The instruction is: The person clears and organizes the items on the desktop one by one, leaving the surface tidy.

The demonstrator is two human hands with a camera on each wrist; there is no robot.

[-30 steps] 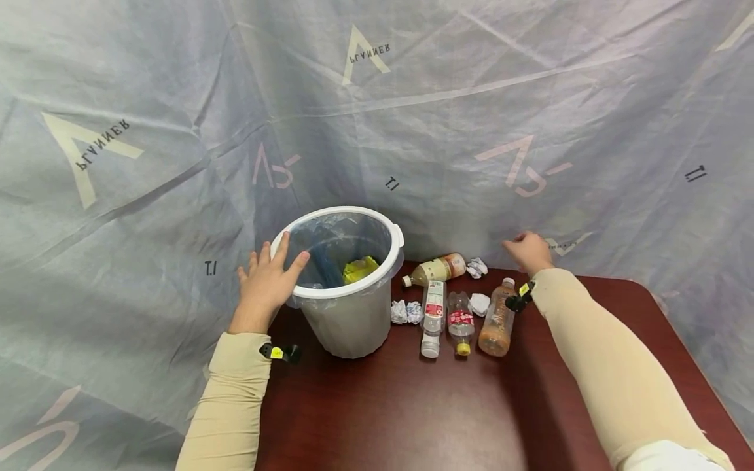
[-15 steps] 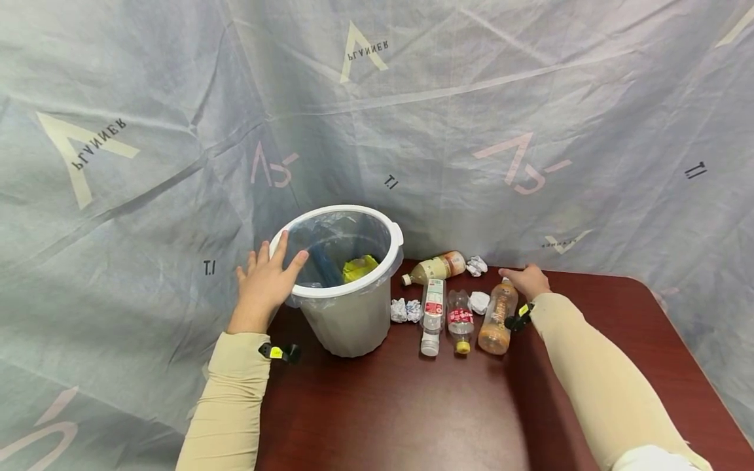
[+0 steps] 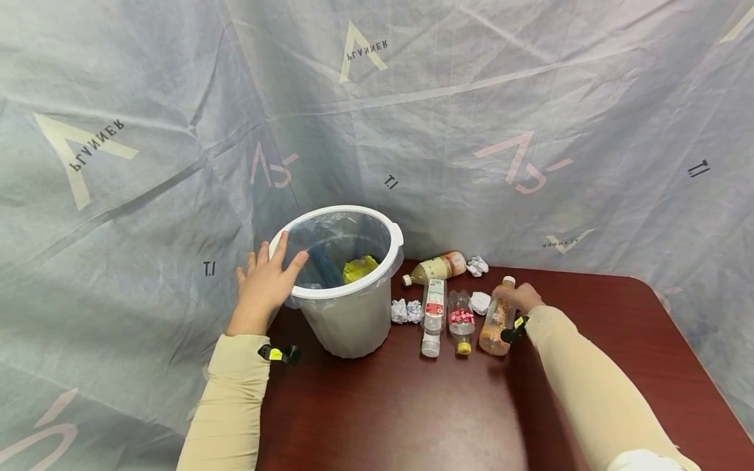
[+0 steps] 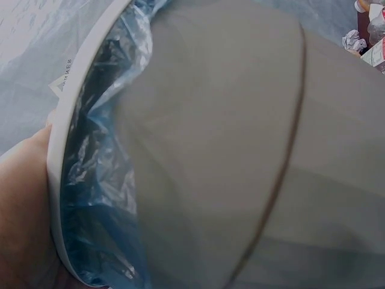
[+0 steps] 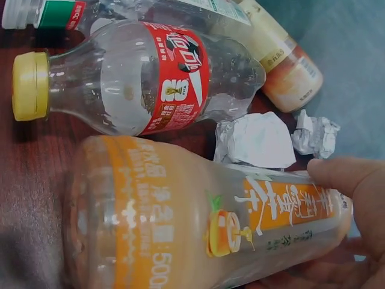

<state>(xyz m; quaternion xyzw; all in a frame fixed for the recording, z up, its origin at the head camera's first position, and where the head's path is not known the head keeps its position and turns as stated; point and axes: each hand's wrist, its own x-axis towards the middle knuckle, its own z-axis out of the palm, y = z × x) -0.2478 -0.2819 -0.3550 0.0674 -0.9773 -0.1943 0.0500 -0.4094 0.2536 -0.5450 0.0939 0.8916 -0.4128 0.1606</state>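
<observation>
My left hand (image 3: pixel 265 281) rests on the white rim (image 3: pixel 330 292) of a grey trash bin (image 3: pixel 347 327), fingers straight and spread. In the left wrist view, blue plastic liner (image 4: pixel 105 180) folds over that rim. At the right, my right hand (image 3: pixel 523 297) grips the upper part of a plastic drink bottle (image 5: pixel 174 211) with an orange label, thumb on one side and fingers partly hidden behind it. Close beside lies an empty cola bottle (image 5: pixel 120 84) with a yellow cap and red label. A crumpled white paper ball (image 5: pixel 255 139) sits near my right thumb.
A clear bottle with a white cap (image 3: pixel 432 317), a cream-labelled bottle (image 3: pixel 436 268) and more paper balls (image 3: pixel 406 311) lie right of the bin. Something yellow (image 3: pixel 360 268) is inside the bin. A grey printed cloth (image 3: pixel 442 163) hangs behind the dark red table (image 3: pixel 400 418).
My right hand has come down from above the table's back edge onto the orange-labelled bottle and now grips it. The left hand has stayed on the bin's rim.
</observation>
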